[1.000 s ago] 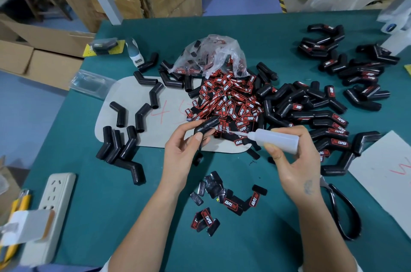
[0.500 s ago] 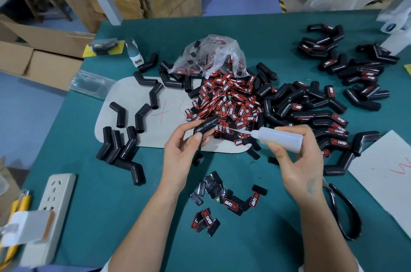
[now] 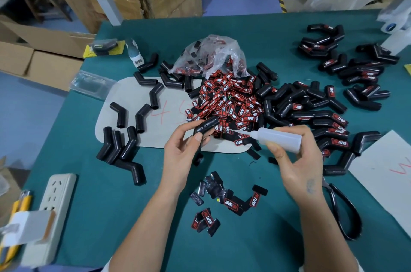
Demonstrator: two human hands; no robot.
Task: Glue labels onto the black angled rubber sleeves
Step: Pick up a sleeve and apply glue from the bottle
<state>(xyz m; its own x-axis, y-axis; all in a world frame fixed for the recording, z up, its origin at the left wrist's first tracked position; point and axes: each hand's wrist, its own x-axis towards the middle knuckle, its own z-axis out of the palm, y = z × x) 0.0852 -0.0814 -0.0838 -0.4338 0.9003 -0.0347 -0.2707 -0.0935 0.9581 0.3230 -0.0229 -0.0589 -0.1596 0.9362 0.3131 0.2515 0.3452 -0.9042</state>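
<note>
While a few loose red-and-black labels [image 3: 231, 204] lie nearest on the green worktop [image 3: 93, 182], the left hand [image 3: 184, 149] pinches a black angled rubber sleeve [image 3: 205, 126] steady for gluing; the right hand [image 3: 295, 160] grips a translucent plastic glue bottle [image 3: 278, 137], nozzle aimed at it. Beyond, the label heap [image 3: 229, 102] sits within reach.

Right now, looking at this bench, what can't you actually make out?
Head view only:
- Glue bottle nozzle tip: too thin to tell whether it touches the sleeve that the left hand grips.
- Glue on that sleeve: too small to see.
- Scissors: blades hidden under the right hand.
- Bag contents: blurred by crinkled plastic.
- Yellow-handled tool: cut off by the left edge.
</note>
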